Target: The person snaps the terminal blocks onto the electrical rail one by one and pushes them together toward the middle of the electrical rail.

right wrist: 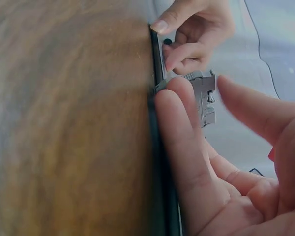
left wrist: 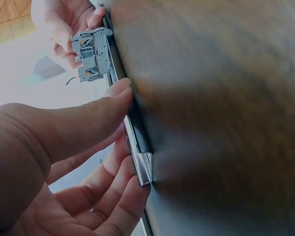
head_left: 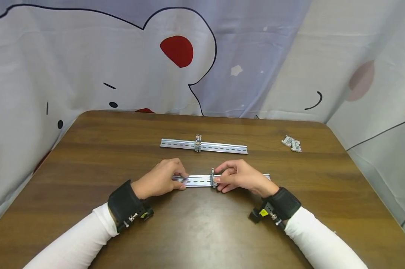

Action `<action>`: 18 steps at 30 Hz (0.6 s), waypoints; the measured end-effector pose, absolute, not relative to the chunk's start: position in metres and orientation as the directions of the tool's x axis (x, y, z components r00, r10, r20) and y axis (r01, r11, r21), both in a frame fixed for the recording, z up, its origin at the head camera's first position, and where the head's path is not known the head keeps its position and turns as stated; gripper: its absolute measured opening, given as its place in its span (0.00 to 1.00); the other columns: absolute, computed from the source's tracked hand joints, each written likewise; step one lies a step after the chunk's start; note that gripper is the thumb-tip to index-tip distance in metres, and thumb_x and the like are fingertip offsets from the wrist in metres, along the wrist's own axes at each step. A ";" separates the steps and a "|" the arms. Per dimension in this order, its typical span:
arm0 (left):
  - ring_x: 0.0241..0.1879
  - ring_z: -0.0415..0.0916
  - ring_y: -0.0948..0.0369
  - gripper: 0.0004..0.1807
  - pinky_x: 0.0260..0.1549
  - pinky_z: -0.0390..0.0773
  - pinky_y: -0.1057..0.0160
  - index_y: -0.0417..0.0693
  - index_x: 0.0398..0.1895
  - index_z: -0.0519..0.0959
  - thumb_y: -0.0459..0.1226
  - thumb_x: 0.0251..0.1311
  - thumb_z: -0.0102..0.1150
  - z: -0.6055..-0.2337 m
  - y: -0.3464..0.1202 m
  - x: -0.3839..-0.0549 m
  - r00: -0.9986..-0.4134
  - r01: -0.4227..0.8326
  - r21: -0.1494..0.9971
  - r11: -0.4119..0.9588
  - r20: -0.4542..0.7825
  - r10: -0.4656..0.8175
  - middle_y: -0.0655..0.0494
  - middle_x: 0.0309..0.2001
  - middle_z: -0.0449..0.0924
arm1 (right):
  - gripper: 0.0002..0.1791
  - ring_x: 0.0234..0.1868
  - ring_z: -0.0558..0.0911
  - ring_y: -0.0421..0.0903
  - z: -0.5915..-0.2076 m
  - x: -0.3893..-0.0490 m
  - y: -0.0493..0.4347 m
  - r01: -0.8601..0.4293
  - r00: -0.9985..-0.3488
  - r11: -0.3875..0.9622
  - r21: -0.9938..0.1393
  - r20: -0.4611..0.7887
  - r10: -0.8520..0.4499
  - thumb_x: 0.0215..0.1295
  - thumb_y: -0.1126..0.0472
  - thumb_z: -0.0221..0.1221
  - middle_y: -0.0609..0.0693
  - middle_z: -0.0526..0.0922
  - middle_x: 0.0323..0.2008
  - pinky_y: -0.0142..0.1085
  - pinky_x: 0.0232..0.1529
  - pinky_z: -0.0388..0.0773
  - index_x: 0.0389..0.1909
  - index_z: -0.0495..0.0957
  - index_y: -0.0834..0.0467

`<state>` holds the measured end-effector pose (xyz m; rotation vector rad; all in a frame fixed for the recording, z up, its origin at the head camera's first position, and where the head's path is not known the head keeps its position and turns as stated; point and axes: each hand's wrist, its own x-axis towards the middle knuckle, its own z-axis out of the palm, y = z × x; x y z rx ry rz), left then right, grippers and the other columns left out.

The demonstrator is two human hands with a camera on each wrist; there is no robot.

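A metal DIN rail (head_left: 199,181) lies across the table in front of me. Near its left end my left hand (head_left: 162,177) pinches it, thumb (left wrist: 120,91) on the near edge and fingers on the far side. One grey terminal block (head_left: 213,178) stands upright on this rail; its side shows in the left wrist view. Just right of the block is my right hand (head_left: 241,176), its fingertips (right wrist: 169,98) at the block's lower part. In the right wrist view its thumb (right wrist: 231,91) stands apart from those fingers. The hand covers part of the rail's right half.
Farther back lies a second DIN rail (head_left: 222,147), carrying terminal blocks (head_left: 197,143) side by side near its middle. Loose light-grey terminal pieces (head_left: 291,143) lie at the back right of the wooden table (head_left: 202,231). A printed curtain (head_left: 256,56) hangs behind.
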<state>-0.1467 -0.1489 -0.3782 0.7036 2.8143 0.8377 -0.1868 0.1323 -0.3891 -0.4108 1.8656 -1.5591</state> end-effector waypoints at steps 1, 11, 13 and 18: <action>0.41 0.77 0.56 0.14 0.40 0.76 0.58 0.46 0.41 0.84 0.37 0.50 0.75 -0.379 -0.150 -0.147 -0.885 0.396 0.549 0.737 0.014 0.465 0.57 0.38 0.76 | 0.23 0.37 0.86 0.57 -0.390 -0.187 0.132 0.174 -0.729 0.238 -0.955 -0.288 -0.621 0.61 0.62 0.67 0.65 0.84 0.39 0.49 0.41 0.82 0.53 0.73 0.69; 0.40 0.77 0.56 0.14 0.40 0.76 0.59 0.46 0.41 0.85 0.37 0.50 0.74 -0.380 -0.151 -0.147 -0.878 0.402 0.570 0.717 0.017 0.479 0.57 0.38 0.76 | 0.19 0.24 0.84 0.50 -0.383 -0.200 0.159 0.077 -0.775 0.392 -0.917 -0.303 -0.555 0.65 0.55 0.63 0.64 0.84 0.36 0.40 0.25 0.81 0.49 0.78 0.64; 0.41 0.77 0.57 0.14 0.40 0.76 0.59 0.46 0.41 0.85 0.37 0.50 0.75 -0.380 -0.151 -0.147 -0.877 0.404 0.571 0.714 0.020 0.480 0.57 0.37 0.76 | 0.17 0.22 0.82 0.47 -0.381 -0.205 0.168 0.043 -0.799 0.440 -0.897 -0.296 -0.524 0.66 0.54 0.63 0.62 0.85 0.36 0.36 0.20 0.78 0.48 0.79 0.62; 0.40 0.77 0.57 0.14 0.39 0.76 0.60 0.46 0.41 0.85 0.36 0.50 0.75 -0.380 -0.152 -0.148 -0.873 0.413 0.573 0.708 0.029 0.486 0.57 0.38 0.76 | 0.15 0.19 0.80 0.45 -0.377 -0.220 0.191 -0.021 -0.856 0.549 -0.835 -0.268 -0.442 0.67 0.53 0.62 0.57 0.85 0.33 0.34 0.17 0.72 0.45 0.81 0.60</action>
